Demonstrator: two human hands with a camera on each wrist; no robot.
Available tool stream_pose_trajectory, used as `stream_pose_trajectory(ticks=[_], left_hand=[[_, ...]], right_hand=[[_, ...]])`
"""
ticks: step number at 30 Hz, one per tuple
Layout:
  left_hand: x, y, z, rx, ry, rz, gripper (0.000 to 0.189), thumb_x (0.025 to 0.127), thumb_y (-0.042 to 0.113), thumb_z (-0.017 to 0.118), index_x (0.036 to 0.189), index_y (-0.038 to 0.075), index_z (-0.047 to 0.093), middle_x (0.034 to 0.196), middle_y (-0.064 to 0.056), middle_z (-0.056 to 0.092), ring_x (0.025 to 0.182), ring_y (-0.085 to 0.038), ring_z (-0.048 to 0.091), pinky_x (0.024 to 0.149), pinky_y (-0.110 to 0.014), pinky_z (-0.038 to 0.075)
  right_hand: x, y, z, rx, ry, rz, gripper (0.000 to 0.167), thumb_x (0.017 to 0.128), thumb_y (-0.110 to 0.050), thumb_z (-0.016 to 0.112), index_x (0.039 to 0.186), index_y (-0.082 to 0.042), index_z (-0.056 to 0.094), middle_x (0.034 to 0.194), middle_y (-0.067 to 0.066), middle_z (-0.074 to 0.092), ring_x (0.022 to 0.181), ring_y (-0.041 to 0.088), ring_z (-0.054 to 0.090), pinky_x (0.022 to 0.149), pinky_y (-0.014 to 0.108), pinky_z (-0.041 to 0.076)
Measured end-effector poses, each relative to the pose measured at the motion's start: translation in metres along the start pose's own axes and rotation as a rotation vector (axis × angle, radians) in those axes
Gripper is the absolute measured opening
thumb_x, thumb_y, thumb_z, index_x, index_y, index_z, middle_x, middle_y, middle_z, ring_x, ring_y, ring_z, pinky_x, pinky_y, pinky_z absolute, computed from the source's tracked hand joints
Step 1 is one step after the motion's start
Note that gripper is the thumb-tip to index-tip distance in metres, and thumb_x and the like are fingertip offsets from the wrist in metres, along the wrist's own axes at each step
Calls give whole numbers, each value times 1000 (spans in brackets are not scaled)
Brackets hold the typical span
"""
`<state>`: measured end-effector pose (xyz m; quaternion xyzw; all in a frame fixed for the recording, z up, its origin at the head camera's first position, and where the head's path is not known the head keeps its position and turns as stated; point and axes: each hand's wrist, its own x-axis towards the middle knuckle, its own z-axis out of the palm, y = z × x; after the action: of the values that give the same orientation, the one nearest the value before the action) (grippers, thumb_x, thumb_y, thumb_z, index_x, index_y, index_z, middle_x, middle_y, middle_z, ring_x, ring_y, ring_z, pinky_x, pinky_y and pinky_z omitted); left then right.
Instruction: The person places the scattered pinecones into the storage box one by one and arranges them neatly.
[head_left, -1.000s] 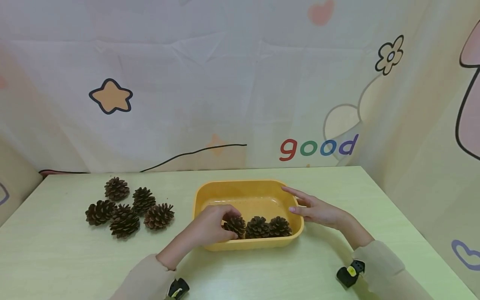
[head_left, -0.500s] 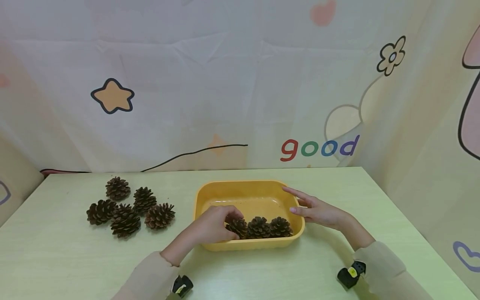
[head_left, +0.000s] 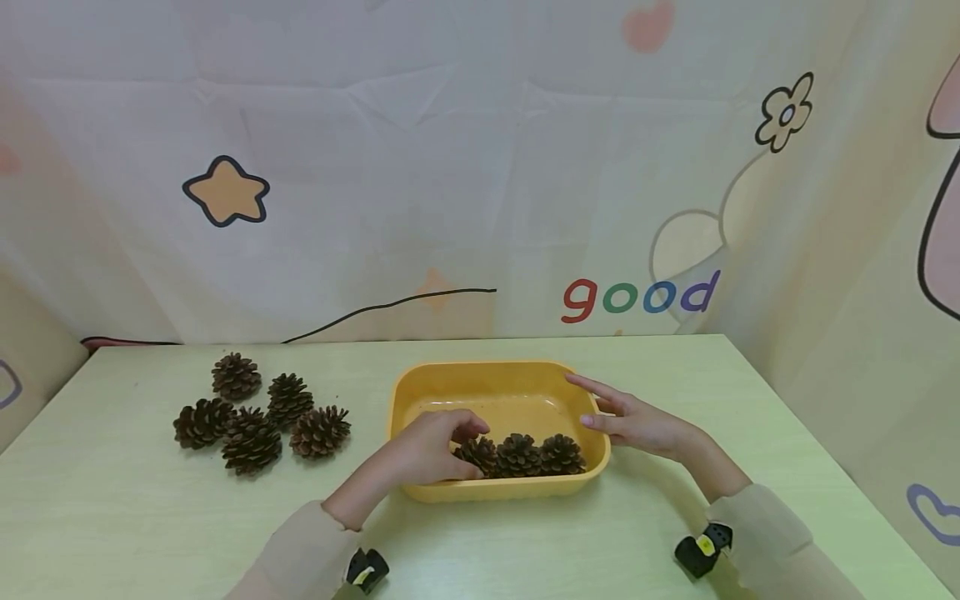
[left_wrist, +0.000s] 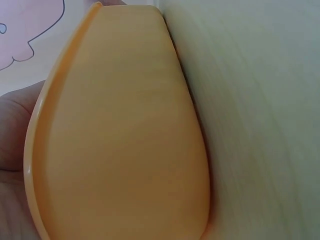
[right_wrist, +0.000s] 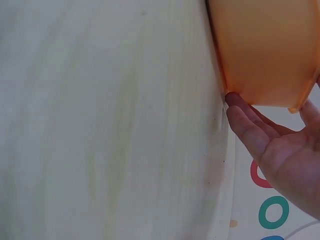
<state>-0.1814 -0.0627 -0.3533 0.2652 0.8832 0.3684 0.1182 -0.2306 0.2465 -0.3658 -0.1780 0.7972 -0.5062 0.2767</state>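
A yellow plastic tub [head_left: 487, 493] stands on the table, with three brown pine cones in a row along its near inside wall. My left hand [head_left: 431, 450] reaches over the near left rim and holds the leftmost pine cone [head_left: 478, 455] between thumb and fingers. Right beside it sit the middle pine cone [head_left: 518, 456] and the right one [head_left: 562, 455]. My right hand [head_left: 641, 427] grips the tub's right end, thumb over the rim and fingers along the outside. The tub's outer wall [left_wrist: 120, 120] hides the left fingertips in the left wrist view.
Several more pine cones lie in a cluster at the left of the pale table [head_left: 120, 500], among them a large front one [head_left: 251, 442] and a back one [head_left: 236, 377]. A printed cloth [head_left: 375, 183] hangs behind the table's far edge.
My left hand and the leftmost pine cone have shifted slightly right, toward the other two in the tub. The right hand keeps its place on the tub.
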Motion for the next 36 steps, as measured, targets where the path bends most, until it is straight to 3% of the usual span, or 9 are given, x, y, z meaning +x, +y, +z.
stream_pose_trajectory(ticks=[9, 17, 23, 29, 36], left_hand=[[-9, 1, -9, -64, 80, -9, 43, 78, 12, 72, 117, 5, 57, 118, -9, 58, 107, -26, 52, 86, -39, 49], [-25, -2, -17, -94, 240, 8, 40, 76, 10, 73, 114, 10, 60, 112, -7, 61, 104, -23, 55, 85, -36, 50], [-40, -5, -29, -130, 308, 21, 39, 76, 11, 74, 113, 8, 60, 112, -7, 61, 105, -27, 56, 85, -34, 51], [-54, -13, -42, -140, 357, 30, 40, 76, 11, 74, 113, 5, 59, 111, -8, 61, 105, -29, 56, 85, -34, 51], [-68, -29, -53, -91, 416, -25, 42, 75, 9, 74, 113, 6, 58, 111, -10, 61, 103, -26, 57, 85, -33, 51]], right_hand=[[-1, 1, -1, -10, -3, -10, 66, 94, -26, 51, 147, -21, 14, 150, 20, 3, 129, 45, 27, 96, 46, 41], [0, 1, -1, -14, -2, -12, 65, 94, -26, 51, 147, -22, 15, 150, 21, 6, 128, 44, 29, 95, 46, 41], [1, 2, -2, -16, -5, -13, 66, 94, -27, 51, 147, -22, 14, 150, 20, 5, 129, 45, 27, 95, 47, 41], [1, 2, -2, -21, 1, -11, 66, 93, -27, 52, 147, -23, 15, 151, 19, 5, 130, 45, 25, 95, 47, 42], [0, 2, -1, -7, 5, 0, 66, 93, -28, 52, 147, -23, 15, 150, 20, 4, 130, 45, 25, 95, 46, 42]])
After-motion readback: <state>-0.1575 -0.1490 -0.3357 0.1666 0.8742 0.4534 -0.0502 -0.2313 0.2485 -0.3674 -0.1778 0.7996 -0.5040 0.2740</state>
